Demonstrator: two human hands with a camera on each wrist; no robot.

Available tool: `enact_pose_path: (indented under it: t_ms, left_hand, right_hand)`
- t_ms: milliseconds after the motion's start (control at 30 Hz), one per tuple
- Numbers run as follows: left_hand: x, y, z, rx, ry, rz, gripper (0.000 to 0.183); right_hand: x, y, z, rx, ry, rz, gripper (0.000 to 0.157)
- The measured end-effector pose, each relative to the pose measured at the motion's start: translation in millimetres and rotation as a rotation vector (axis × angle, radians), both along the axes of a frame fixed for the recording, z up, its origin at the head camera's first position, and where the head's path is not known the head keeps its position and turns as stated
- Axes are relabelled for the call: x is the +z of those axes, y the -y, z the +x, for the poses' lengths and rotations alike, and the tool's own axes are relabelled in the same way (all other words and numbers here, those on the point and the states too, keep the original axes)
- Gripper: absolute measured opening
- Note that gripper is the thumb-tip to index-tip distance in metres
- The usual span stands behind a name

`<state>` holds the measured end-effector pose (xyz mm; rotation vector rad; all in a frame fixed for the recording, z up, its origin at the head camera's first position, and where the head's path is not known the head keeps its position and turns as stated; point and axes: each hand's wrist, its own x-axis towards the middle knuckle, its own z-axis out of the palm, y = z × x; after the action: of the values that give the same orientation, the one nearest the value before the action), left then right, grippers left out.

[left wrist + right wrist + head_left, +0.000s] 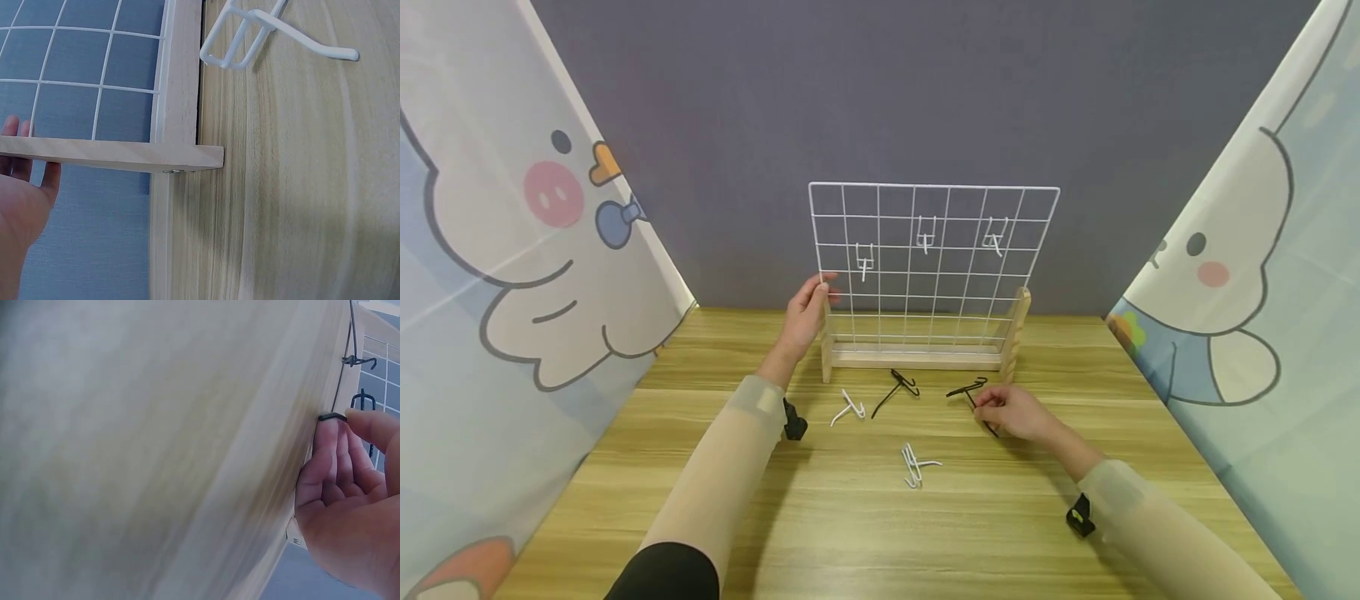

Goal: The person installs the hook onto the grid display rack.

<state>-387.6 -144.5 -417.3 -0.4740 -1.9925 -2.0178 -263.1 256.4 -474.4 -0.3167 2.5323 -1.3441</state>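
Note:
A white wire grid panel (895, 217) stands upright in a wooden stand (917, 360) at the back of the table. My left hand (803, 318) holds the top of the stand's left post (112, 152), fingers reaching behind it. Three white hooks hang on the grid: one at left (865, 264), one in the middle (926, 241) and one at right (994, 241). In front of the stand's right end, my right hand (1021, 413) pinches the long prong of a black hook (967, 389); the right wrist view shows thumb and fingertips at the prong's tip (331, 417).
Another black hook (898, 380) lies before the stand's base. Two white hooks rest on the wooden table (850, 517), one at left (848, 407) and one nearer the front (912, 465). A grey wall (925, 92) rises behind; printed curtains (1240, 250) flank both sides.

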Motion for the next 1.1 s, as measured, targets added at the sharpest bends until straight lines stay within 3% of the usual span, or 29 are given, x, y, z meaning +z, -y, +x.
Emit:
enact_pose_path:
  t_ms: [267, 600, 867, 1100]
  left_hand:
    - [0.2, 0, 3.2, 0.004, -0.009, -0.009, 0.043]
    - [-0.8, -1, 3.2, 0.004, -0.016, -0.013, 0.043]
    - [-0.2, -1, 2.4, 0.023, -0.013, -0.017, 0.044]
    - [-0.7, 0, 2.2, 0.016, -0.015, -0.013, 0.043]
  right_hand:
    - [-0.2, -1, -2.3, -0.045, 0.006, -0.041, 0.026]
    - [3.1, 7, -2.2, -0.115, -0.090, -0.077, 0.031]
    - [7.0, 11, -6.8, -0.183, -0.142, -0.207, 0.035]
    - [13.2, 15, -9.7, -0.179, -0.220, -0.227, 0.033]
